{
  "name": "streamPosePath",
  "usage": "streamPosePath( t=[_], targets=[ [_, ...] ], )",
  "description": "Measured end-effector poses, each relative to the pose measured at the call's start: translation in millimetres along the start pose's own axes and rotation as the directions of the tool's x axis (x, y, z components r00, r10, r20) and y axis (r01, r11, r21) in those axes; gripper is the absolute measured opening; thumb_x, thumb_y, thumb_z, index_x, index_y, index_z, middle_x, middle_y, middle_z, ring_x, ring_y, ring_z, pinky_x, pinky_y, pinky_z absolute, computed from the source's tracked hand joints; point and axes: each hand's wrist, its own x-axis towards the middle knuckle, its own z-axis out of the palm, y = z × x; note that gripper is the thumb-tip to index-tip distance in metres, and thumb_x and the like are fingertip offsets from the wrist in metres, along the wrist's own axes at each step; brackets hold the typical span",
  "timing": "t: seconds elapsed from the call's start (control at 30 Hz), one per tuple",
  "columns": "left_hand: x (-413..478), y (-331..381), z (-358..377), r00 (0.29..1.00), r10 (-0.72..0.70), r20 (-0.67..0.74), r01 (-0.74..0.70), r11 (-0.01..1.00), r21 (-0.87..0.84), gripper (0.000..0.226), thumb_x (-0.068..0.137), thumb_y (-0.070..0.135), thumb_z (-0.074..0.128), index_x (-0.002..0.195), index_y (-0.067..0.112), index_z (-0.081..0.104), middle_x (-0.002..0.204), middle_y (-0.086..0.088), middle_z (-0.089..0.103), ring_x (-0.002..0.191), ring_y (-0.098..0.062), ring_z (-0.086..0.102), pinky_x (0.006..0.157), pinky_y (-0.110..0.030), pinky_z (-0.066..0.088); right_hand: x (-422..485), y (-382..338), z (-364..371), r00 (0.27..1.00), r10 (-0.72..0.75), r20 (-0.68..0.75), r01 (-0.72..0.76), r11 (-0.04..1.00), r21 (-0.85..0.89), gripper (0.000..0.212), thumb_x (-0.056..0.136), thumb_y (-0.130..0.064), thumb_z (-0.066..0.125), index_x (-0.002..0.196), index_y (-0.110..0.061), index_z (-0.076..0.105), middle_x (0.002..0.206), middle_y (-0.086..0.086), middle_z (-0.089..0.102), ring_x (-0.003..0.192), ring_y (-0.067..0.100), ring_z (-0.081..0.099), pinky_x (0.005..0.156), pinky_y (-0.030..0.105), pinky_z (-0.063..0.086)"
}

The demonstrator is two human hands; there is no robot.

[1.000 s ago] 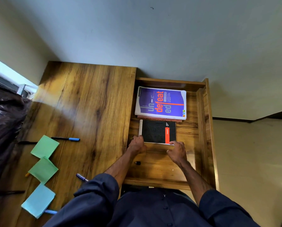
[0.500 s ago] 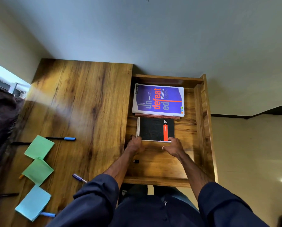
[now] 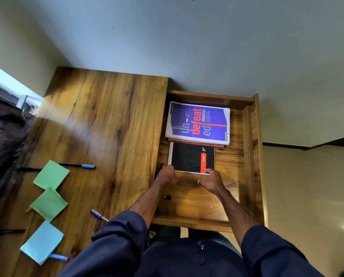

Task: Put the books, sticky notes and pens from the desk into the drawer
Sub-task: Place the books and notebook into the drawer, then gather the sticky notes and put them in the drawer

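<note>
The open wooden drawer [image 3: 249, 156] sits at 3 o'clock of the wooden desk top [image 3: 107, 126]; inside it, the large purple paperback book [image 3: 199, 122] lies at 12 o'clock, with the black spiral-bound notebook [image 3: 191, 158] just at its 6 o'clock. At the desk's 8 o'clock, a green square sticky-note pad [image 3: 51, 174], a second green pad [image 3: 48, 204] and a pale-blue square pad [image 3: 42, 241] lie in a row toward 6 o'clock.

Three sticky-note pads [image 3: 51, 174] [image 3: 49, 203] [image 3: 42, 241], six pens [image 3: 77, 165] [image 3: 29, 169] [image 3: 28, 209] [image 3: 99, 215] [image 3: 6, 230] [image 3: 59, 257], three books [image 3: 198, 122] [image 3: 195, 141] [image 3: 191, 157] — two hands [image 3: 167, 174] [image 3: 212, 180], one drawer [image 3: 253, 156].

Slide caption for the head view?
Left hand and right hand touch the near edge of a black spiral-bound notebook in the open wooden drawer; green and blue sticky notes lie on the wooden desk.
</note>
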Motion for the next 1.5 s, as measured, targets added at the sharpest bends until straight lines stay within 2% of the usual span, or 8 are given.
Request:
streamPosePath(
  t=[0.33,0.57,0.67,0.83,1.0,1.17,1.37,1.5],
  targets=[
    [-9,1,7,1.000,0.000,-0.017,0.000,1.000,-0.014,0.051,0.095,0.020,0.062,0.142,0.011,0.045,0.148,-0.018,0.037,0.129,-0.031,0.050,0.109,-0.041,0.045,-14,4,0,0.999,0.003,-0.048,-0.005,0.999,-0.034,0.065,0.081,-0.019,0.077,0.140,-0.008,0.051,0.139,0.014,0.050,0.130,0.027,0.046,0.103,0.032,0.042],
    [-37,5,-3,0.993,-0.030,-0.115,0.015,0.992,-0.128,0.047,0.096,0.018,0.062,0.140,0.012,0.047,0.149,-0.017,0.034,0.126,-0.033,0.052,0.108,-0.044,0.048,-28,-12,-2,0.987,-0.105,-0.123,0.112,0.992,0.057,0.054,0.083,-0.014,0.075,0.133,-0.010,0.055,0.134,0.012,0.053,0.123,0.026,0.051,0.094,0.030,0.045],
    [-61,6,-14,0.982,0.004,-0.191,-0.043,0.980,-0.197,0.047,0.095,0.020,0.060,0.140,0.016,0.048,0.147,-0.014,0.038,0.127,-0.030,0.053,0.107,-0.043,0.047,-35,-37,-2,0.952,-0.249,-0.179,0.264,0.962,0.065,0.042,0.083,-0.013,0.075,0.123,-0.013,0.062,0.129,0.011,0.059,0.123,0.026,0.053,0.099,0.033,0.044],
    [-106,-7,-27,0.920,0.055,-0.387,-0.168,0.950,-0.264,0.042,0.093,0.021,0.059,0.135,0.017,0.056,0.136,-0.009,0.055,0.123,-0.025,0.057,0.102,-0.043,0.052,-56,-91,3,0.860,-0.432,-0.272,0.473,0.875,0.104,0.028,0.080,-0.009,0.073,0.106,-0.018,0.070,0.110,0.006,0.067,0.100,0.021,0.064,0.089,0.035,0.054],
    [-151,-43,-31,0.830,-0.066,-0.554,-0.169,0.916,-0.363,0.040,0.090,0.030,0.048,0.126,0.022,0.063,0.126,0.001,0.065,0.106,-0.015,0.065,0.090,-0.040,0.057,-90,-147,22,0.736,-0.583,-0.345,0.654,0.743,0.140,0.023,0.077,0.000,0.065,0.091,-0.016,0.073,0.097,0.005,0.069,0.078,0.013,0.064,0.077,0.026,0.053],
    [-185,-95,-29,0.727,-0.265,-0.634,-0.127,0.855,-0.503,0.035,0.086,0.010,0.056,0.117,0.018,0.071,0.119,0.001,0.072,0.103,-0.017,0.068,0.093,-0.032,0.055,-116,-187,53,0.645,-0.723,-0.248,0.755,0.654,0.056,0.025,0.078,-0.007,0.063,0.095,-0.022,0.075,0.095,-0.001,0.070,0.084,0.011,0.065,0.076,0.032,0.056],
    [-218,-169,-18,0.657,-0.468,-0.591,-0.031,0.767,-0.641,0.028,0.088,0.023,0.056,0.111,0.029,0.072,0.113,0.011,0.074,0.101,-0.014,0.070,0.090,-0.033,0.056,-142,-232,102,0.575,-0.817,-0.025,0.818,0.575,0.022,0.025,0.081,-0.006,0.062,0.099,-0.016,0.075,0.099,-0.001,0.073,0.080,0.008,0.067,0.071,0.024,0.054],
    [-232,-215,-4,0.627,-0.569,-0.532,-0.014,0.675,-0.738,0.023,0.089,0.018,0.058,0.106,0.028,0.070,0.109,0.010,0.074,0.099,-0.016,0.070,0.087,-0.032,0.056,-160,-255,145,0.593,-0.800,0.088,0.801,0.598,0.042,0.025,0.080,-0.003,0.061,0.096,-0.016,0.075,0.093,-0.001,0.074,0.075,0.012,0.067,0.070,0.028,0.056]
  ],
)
